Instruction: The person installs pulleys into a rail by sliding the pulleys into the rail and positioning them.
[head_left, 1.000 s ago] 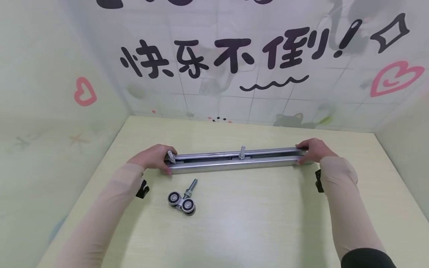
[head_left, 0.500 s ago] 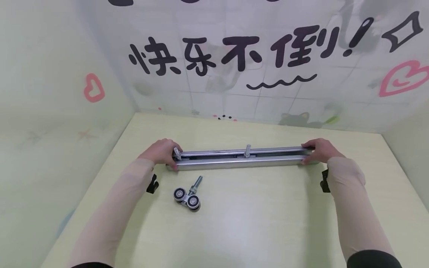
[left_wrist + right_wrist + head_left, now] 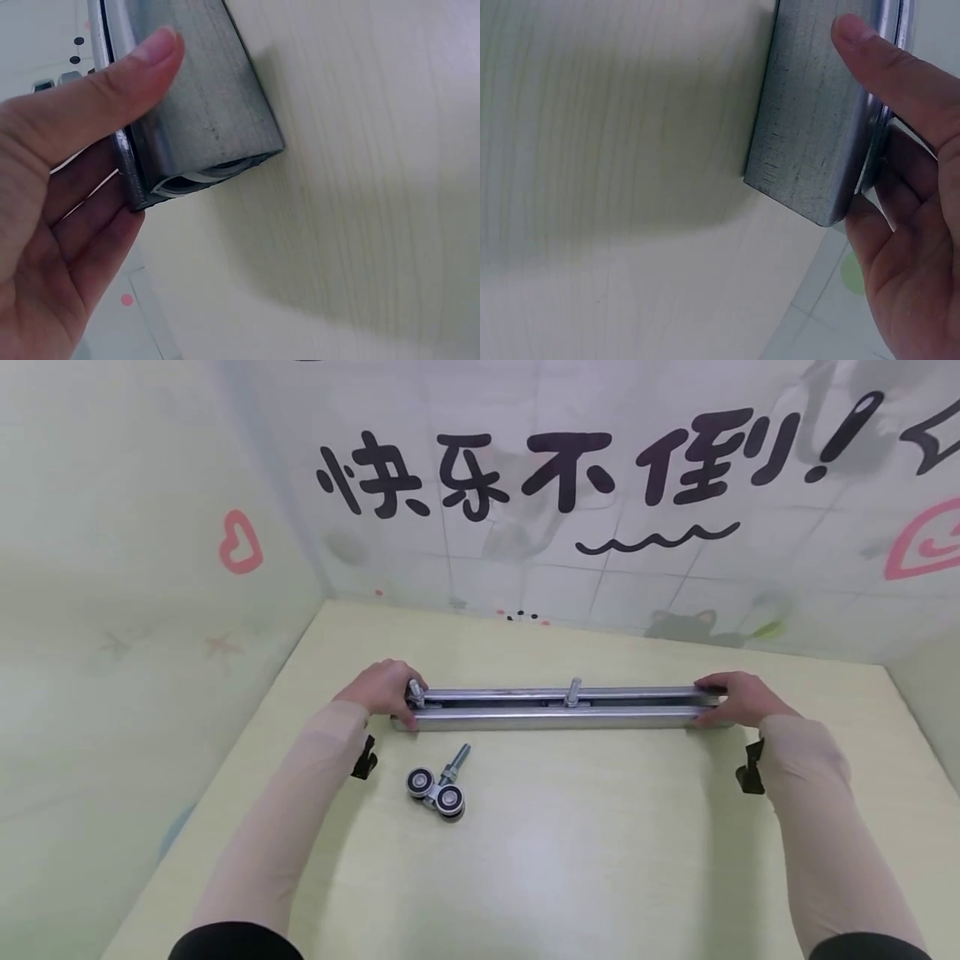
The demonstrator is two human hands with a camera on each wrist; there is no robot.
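A long metal sliding-door track [image 3: 555, 718] lies crosswise on the table, its slot facing up. My left hand [image 3: 386, 689] grips its left end, thumb on the near side and fingers behind. At the other end my right hand [image 3: 746, 697] holds it the same way. From the slot rise two threaded bolts, one bolt [image 3: 416, 693] beside the left fingers and another bolt [image 3: 573, 693] near the middle; what they are fixed to inside is mostly hidden. In front of the track lies a loose roller trolley [image 3: 437, 792] with wheels and a threaded bolt, touched by neither hand.
The pale wood-grain table [image 3: 585, 843] meets a printed backdrop [image 3: 525, 552] behind the track, with dark lettering on it. Another pale wall [image 3: 150, 693] closes the left side, and one more [image 3: 930, 702] stands at the right.
The whole head view has shifted, so track, trolley and hands appear further right and slightly higher. Both hands keep their grip, and the track and trolley stay in the same places relative to each other.
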